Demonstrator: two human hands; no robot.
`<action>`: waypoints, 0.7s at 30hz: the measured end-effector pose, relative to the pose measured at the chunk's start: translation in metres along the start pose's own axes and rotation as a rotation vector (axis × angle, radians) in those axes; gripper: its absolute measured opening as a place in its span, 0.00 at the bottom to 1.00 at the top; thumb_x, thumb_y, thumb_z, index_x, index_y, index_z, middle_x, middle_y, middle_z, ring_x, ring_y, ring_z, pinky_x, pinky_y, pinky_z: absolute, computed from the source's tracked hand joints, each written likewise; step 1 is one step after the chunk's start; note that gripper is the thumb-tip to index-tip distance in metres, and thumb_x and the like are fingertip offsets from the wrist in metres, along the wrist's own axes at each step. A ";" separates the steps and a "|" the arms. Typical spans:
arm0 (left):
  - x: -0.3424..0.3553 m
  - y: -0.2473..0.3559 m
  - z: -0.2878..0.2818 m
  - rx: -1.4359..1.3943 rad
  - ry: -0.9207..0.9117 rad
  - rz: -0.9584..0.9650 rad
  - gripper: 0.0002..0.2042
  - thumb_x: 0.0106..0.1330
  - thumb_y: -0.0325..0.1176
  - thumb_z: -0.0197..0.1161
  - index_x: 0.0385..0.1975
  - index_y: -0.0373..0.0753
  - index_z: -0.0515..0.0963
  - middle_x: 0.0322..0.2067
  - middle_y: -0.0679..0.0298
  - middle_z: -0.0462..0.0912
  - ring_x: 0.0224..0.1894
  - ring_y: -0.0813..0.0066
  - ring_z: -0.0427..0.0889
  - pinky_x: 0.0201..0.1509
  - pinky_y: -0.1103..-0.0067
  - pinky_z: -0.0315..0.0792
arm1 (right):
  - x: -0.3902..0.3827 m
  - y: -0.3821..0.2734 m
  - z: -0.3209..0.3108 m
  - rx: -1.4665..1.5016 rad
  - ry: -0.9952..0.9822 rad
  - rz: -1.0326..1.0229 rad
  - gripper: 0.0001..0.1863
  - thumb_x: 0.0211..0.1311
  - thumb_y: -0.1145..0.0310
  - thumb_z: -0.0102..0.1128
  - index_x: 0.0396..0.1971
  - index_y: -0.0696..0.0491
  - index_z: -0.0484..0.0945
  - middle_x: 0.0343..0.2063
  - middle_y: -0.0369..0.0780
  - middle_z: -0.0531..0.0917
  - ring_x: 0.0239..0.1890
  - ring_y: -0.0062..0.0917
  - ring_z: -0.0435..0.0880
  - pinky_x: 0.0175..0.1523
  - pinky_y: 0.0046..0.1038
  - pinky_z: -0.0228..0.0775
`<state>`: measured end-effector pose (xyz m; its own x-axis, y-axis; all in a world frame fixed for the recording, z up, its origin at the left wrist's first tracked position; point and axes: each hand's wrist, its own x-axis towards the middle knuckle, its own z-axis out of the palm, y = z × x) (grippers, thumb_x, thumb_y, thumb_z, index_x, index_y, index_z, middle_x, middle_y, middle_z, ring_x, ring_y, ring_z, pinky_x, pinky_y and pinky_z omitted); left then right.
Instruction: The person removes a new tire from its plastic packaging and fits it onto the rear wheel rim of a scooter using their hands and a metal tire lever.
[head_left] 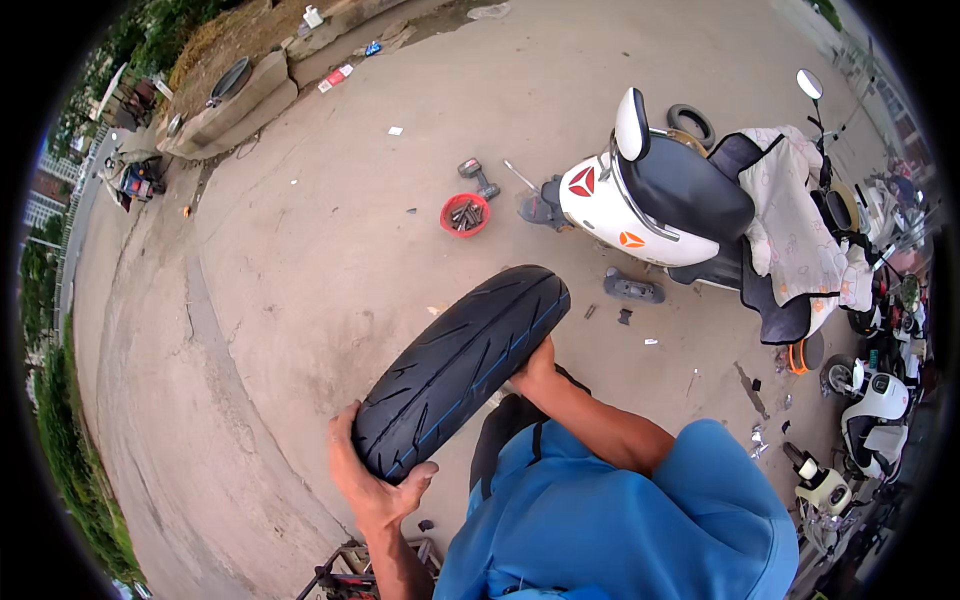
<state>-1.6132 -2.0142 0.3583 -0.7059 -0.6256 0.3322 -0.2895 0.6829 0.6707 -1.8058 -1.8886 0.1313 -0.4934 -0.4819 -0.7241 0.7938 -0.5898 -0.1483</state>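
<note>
A black tire [462, 372] with a grooved tread and a thin blue line hangs tilted in front of my body, held between both hands. My left hand [376, 474] wraps its lower left end, thumb over the near edge and fingers on the far side. At the near right side of the tire, my right hand [537, 367] grips it, its fingers mostly hidden behind the rubber. A white electric scooter [622, 222] with a dark seat stands to the right, its rear end toward me.
A red basket [463, 232] of metal sockets sits beyond the tire, beside a cordless power tool [478, 178]. Another tire [690, 125] lies behind the scooter. A dark grey part [634, 286] rests near it. More scooters [876, 420] crowd the right; a tool rack [345, 572] is at lower left.
</note>
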 end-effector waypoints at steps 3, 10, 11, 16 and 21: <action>0.059 -0.018 -0.008 0.045 -0.127 0.140 0.50 0.37 0.60 0.80 0.57 0.29 0.69 0.42 0.48 0.76 0.41 0.52 0.79 0.45 0.64 0.73 | 0.031 0.013 0.011 0.056 0.000 -0.054 0.34 0.70 0.39 0.40 0.61 0.51 0.73 0.63 0.43 0.75 0.63 0.42 0.73 0.69 0.53 0.62; 0.169 -0.057 0.002 0.128 -0.324 0.215 0.49 0.32 0.45 0.82 0.59 0.31 0.68 0.44 0.46 0.76 0.45 0.47 0.79 0.51 0.63 0.73 | 0.103 0.027 0.078 0.219 -0.032 -0.061 0.32 0.73 0.42 0.34 0.64 0.47 0.71 0.64 0.41 0.74 0.65 0.41 0.72 0.70 0.52 0.60; 0.186 -0.063 0.006 0.129 -0.332 0.237 0.49 0.32 0.45 0.82 0.59 0.31 0.68 0.44 0.46 0.76 0.45 0.47 0.79 0.51 0.63 0.73 | 0.117 0.029 0.090 0.262 -0.071 -0.057 0.32 0.73 0.42 0.34 0.64 0.48 0.71 0.64 0.41 0.74 0.65 0.42 0.72 0.70 0.53 0.60; 0.273 -0.089 0.011 0.159 -0.376 0.211 0.50 0.32 0.43 0.82 0.60 0.31 0.67 0.47 0.47 0.74 0.48 0.46 0.78 0.53 0.62 0.72 | 0.245 0.062 0.132 0.346 -0.202 0.010 0.32 0.73 0.43 0.35 0.63 0.49 0.72 0.63 0.43 0.75 0.64 0.43 0.73 0.69 0.55 0.60; 0.362 -0.115 0.004 0.196 -0.294 0.126 0.50 0.34 0.42 0.82 0.63 0.33 0.66 0.53 0.47 0.73 0.56 0.45 0.73 0.61 0.58 0.66 | 0.265 0.049 0.268 0.339 -0.054 -0.019 0.25 0.73 0.50 0.46 0.54 0.54 0.78 0.51 0.46 0.83 0.49 0.39 0.82 0.63 0.46 0.71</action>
<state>-1.8382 -2.3178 0.3995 -0.8911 -0.4165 0.1803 -0.2868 0.8246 0.4876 -1.9932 -2.2192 0.1125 -0.5319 -0.4974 -0.6853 0.6257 -0.7762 0.0777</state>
